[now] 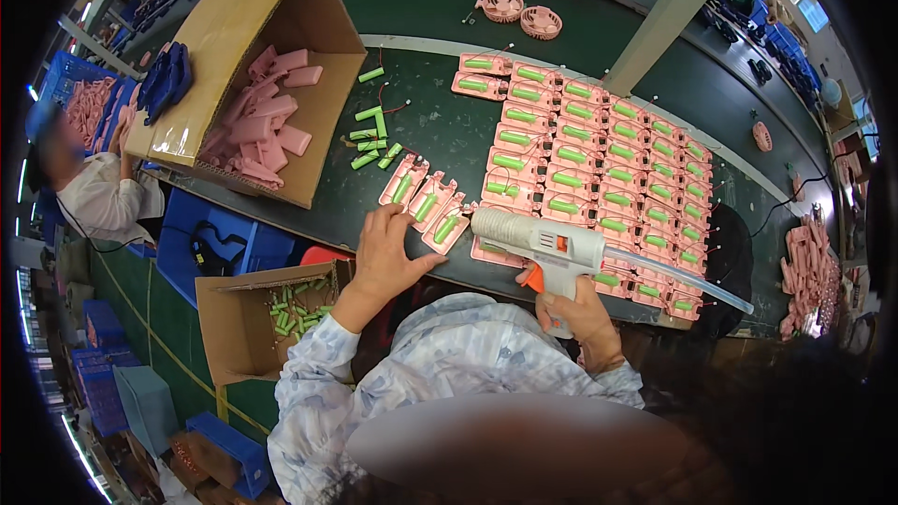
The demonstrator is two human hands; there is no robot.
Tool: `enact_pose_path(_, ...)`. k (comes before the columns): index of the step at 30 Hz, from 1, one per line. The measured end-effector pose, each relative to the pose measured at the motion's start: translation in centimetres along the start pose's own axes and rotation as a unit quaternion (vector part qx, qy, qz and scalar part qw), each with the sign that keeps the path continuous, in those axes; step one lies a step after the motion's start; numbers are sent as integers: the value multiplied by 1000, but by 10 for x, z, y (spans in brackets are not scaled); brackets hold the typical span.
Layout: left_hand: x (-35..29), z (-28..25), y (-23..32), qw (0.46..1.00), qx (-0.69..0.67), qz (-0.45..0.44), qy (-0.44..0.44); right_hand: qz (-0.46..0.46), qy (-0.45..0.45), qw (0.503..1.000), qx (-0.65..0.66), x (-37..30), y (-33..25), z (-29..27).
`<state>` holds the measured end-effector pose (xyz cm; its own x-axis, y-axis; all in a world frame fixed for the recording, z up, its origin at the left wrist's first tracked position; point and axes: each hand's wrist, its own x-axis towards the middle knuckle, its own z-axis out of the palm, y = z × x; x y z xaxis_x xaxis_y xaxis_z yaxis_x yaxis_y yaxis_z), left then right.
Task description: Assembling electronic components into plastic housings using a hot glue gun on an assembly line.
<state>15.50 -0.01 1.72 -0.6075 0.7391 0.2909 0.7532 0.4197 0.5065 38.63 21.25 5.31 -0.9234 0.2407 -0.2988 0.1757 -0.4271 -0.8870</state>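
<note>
My right hand (585, 313) is wrapped round the handle of a white hot glue gun (575, 248) with an orange trigger. A clear glue stick (687, 281) sticks out of its back, and its nozzle end points left. My left hand (385, 257) has thumb and fingers apart, at the near ends of three pink casing halves (428, 204), each with a green battery cell inside; whether it touches them I cannot tell. Right of these, rows of pink casings (569, 154) with green cells and thin wires cover the table. Several loose green cells (371, 137) lie farther left.
A large cardboard box (332, 37) on its side holds pink handle parts. A smaller carton (220, 318) below holds green cells. Two round pink fan parts (522, 14) lie at the back. A metal post (664, 19) rises behind the rows. A co-worker (98, 187) sits far left.
</note>
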Motion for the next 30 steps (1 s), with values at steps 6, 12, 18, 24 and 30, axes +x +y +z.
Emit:
enact_pose_path(6,-4,12,10,998,54,-30,15,-18,-19,999,21,-1,5,-5)
enact_pose_path(12,-13,9,7,997,79,-20,6,-28,-14,999,31,-5,9,-9)
enact_pose_path(18,-12,9,14,998,56,-26,7,-49,-29,997,44,-2,17,-18)
enact_pose_path(24,-16,12,22,997,67,-31,19,-49,-31,998,33,-3,16,-19)
enact_pose_path(30,-21,17,7,996,-29,-35,71,-44,-16,999,22,-7,14,-16)
